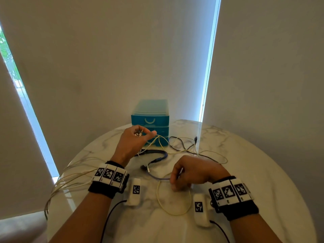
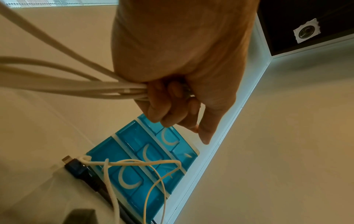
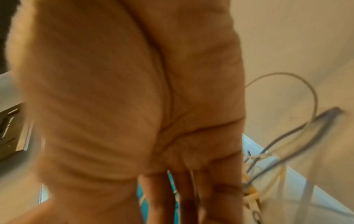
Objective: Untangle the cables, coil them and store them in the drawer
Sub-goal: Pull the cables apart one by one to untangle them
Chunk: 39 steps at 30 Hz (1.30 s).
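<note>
My left hand is raised in front of the blue drawer unit and grips a bundle of white cable loops that hang off the table's left edge. The left wrist view shows the fingers curled round that bundle. My right hand is low on the table, fingers bent down, pinching a thin white cable whose loop lies toward me. A thin blue cable runs up to this hand. The right wrist view is blurred; the right hand fills it.
A thick dark blue cable and a black cable lie tangled with white strands before the drawer unit, whose three drawers are closed. The round marble table stands against curtains. A blue-black plug lies beside the drawers.
</note>
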Tool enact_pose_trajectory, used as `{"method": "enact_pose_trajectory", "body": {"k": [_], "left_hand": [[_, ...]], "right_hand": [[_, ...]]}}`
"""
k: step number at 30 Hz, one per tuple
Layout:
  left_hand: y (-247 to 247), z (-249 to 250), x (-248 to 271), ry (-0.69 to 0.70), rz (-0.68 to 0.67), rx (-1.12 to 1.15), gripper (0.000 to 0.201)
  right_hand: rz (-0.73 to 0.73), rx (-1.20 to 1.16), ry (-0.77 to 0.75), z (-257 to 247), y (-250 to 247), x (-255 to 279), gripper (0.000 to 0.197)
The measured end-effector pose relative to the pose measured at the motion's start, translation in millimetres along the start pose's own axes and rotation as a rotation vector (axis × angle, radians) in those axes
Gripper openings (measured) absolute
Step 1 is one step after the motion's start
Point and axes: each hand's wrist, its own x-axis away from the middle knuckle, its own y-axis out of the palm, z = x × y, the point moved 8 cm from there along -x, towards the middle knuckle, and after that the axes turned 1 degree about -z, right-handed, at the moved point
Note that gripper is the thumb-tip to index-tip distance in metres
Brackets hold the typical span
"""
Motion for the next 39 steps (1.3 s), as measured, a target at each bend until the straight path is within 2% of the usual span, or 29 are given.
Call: {"method": "enact_pose_trajectory", "body": {"k": [1, 2, 4, 5, 7, 10, 13, 15, 18, 22, 25, 27, 29, 32, 36, 39], "left_hand": [[0, 1, 1, 0.004, -0.006, 0.007, 0.03], [0, 2, 1, 0.013, -0.007, 0.014, 0.03], [-3, 5, 3, 0.035, 0.011, 0.03, 0.032], [-5, 6, 5, 0.045, 0.014, 0.038, 0.034], [-4, 12, 8, 0.068, -0.036, 0.062, 0.039], [12, 24, 17, 0.065, -0.269, 0.009, 0.037], [40, 26, 33, 0.073, -0.55, -0.205, 0.028], [52, 24, 36, 0.084, -0.617, -0.286, 0.031], [48, 25, 29, 0.091, -0.515, -0.268, 0.031], [35, 26, 21, 0.08, -0.348, -0.083, 0.039], [38, 22, 18, 0.087, -0.375, -0.087, 0.046], [37, 9, 12, 0.069, -0.346, -0.148, 0.03], [25, -3, 4, 0.034, -0.211, -0.157, 0.025], [6, -20, -8, -0.054, -0.049, -0.147, 0.027], [6, -29, -13, -0.103, -0.058, -0.092, 0.033], [7, 4, 0, 0.043, -0.075, 0.002, 0.043]], "right_hand": [[0.131, -0.09, -0.056, -2, -11, -3, 0.008], [0.324, -0.231, -0.117, -2, -27, -2, 0.007], [0.797, -0.515, -0.221, 8, -64, 15, 0.012], [0.975, -0.639, -0.269, 14, -76, 27, 0.016], [1.13, -0.874, -0.331, 25, -85, 40, 0.02], [1.125, -1.065, -0.32, 39, -86, 42, 0.027], [1.044, -1.253, -0.375, 42, -85, 37, 0.03], [0.983, -1.34, -0.428, 36, -85, 37, 0.03], [0.892, -1.362, -0.438, 26, -81, 35, 0.029], [0.758, -1.308, -0.438, 15, -75, 33, 0.034], [0.682, -1.355, -0.473, 3, -73, 35, 0.036], [0.659, -1.479, -0.539, 0, -75, 39, 0.033], [0.681, -1.645, -0.62, 8, -81, 46, 0.033], [0.72, -1.837, -0.72, 25, -88, 53, 0.057], [0.71, -1.858, -0.707, 32, -89, 53, 0.052], [0.666, -1.79, -0.664, 23, -83, 44, 0.055]]}}
